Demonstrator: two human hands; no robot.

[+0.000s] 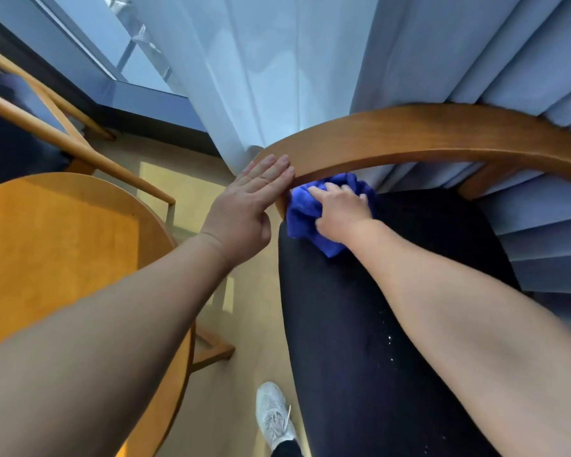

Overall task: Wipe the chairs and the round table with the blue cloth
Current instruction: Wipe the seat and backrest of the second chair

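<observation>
A wooden chair with a curved backrest rail (pixel 426 133) and a dark seat cushion (pixel 360 324) stands right in front of me. My right hand (pixel 342 209) is shut on the bunched blue cloth (pixel 305 212) and presses it on the seat's far left corner, just under the rail. My left hand (pixel 248 206) lies flat with fingers together against the left end of the rail, holding nothing. The round wooden table (pixel 63 245) is at the left, partly hidden by my left forearm.
A second wooden chair (pixel 47 127) stands at the far left behind the table. White and blue curtains (pixel 277 77) hang right behind the near chair, with a window frame (pixel 139 97) at the upper left. My white shoe (pixel 274 413) is on the beige floor between table and chair.
</observation>
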